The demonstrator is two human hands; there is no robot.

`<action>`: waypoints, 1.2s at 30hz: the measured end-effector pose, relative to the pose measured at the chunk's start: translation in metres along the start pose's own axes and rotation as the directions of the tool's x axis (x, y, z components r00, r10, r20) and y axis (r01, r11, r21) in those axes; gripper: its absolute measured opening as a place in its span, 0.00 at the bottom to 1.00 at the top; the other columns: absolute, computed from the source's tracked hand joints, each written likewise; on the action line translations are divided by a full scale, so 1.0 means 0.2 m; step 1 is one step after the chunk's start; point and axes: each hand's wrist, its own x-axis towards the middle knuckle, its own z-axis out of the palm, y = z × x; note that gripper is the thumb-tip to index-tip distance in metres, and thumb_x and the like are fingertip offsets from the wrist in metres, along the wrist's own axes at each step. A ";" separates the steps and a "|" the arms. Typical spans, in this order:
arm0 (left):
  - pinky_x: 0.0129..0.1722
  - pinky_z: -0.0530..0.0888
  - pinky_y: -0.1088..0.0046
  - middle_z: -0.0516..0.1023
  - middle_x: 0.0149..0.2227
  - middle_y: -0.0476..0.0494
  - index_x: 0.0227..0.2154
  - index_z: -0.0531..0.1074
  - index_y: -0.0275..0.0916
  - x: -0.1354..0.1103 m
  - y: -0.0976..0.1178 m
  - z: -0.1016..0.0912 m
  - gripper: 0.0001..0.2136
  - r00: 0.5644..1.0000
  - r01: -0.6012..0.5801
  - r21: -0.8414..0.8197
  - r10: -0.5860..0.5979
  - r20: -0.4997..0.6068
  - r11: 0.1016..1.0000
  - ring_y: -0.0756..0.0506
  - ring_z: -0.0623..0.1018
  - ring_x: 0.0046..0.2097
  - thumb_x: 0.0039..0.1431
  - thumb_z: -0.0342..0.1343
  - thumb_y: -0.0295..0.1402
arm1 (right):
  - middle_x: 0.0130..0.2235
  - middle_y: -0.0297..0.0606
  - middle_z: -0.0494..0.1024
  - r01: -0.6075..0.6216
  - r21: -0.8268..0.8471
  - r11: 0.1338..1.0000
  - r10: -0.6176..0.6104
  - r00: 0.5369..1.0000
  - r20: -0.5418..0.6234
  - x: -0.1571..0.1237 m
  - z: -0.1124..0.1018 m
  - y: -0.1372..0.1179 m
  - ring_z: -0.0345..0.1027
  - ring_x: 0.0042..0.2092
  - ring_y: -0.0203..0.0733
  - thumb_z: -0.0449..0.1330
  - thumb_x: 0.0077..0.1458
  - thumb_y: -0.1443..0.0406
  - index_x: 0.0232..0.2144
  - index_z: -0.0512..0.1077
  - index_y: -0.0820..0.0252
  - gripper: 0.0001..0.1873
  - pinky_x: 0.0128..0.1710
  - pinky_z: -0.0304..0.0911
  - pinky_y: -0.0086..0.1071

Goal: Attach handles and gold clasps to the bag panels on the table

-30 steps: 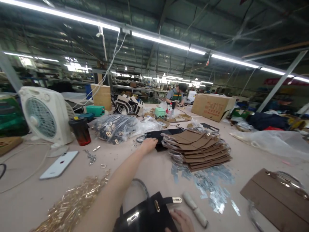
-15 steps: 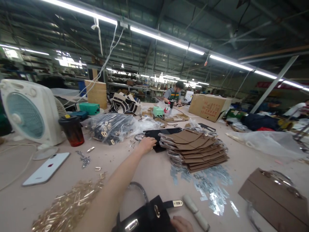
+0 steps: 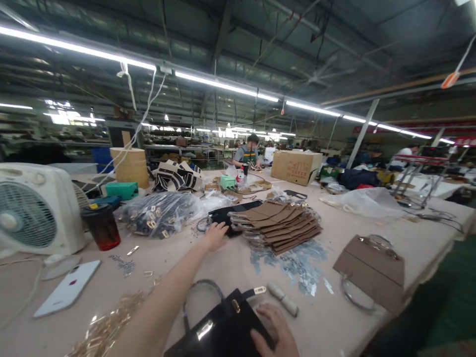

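Observation:
My left arm stretches out across the table. My left hand lies with its fingers stretched onto the near edge of a flat black leather piece, just left of a stack of brown card-wrapped bags. My right hand rests flat, fingers apart, on a glossy black handbag at the near edge. The bag has gold clasps, a strap with a gold tab and a curved handle. A small pale roll lies just right of the bag.
A white fan, a dark cup and a white phone are at the left. Gold fittings are heaped near left, and silver plates are scattered in the middle. A brown-wrapped bag lies right, where the table ends. A person sits at the far end.
The view has swung right and pulled back, showing the table's right edge. My left hand stays on the black piece. My right hand has come further up onto the handbag.

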 end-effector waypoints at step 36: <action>0.57 0.78 0.58 0.81 0.55 0.37 0.60 0.69 0.41 -1.72 0.93 0.10 0.26 0.680 0.137 -0.943 -0.721 -0.134 0.304 0.38 0.81 0.55 0.62 0.64 0.45 | 0.55 0.44 0.82 -0.406 0.276 0.871 0.312 0.892 0.327 -0.38 -0.58 -0.63 0.75 0.57 0.57 0.65 0.60 0.49 0.56 0.77 0.57 0.27 0.61 0.68 0.50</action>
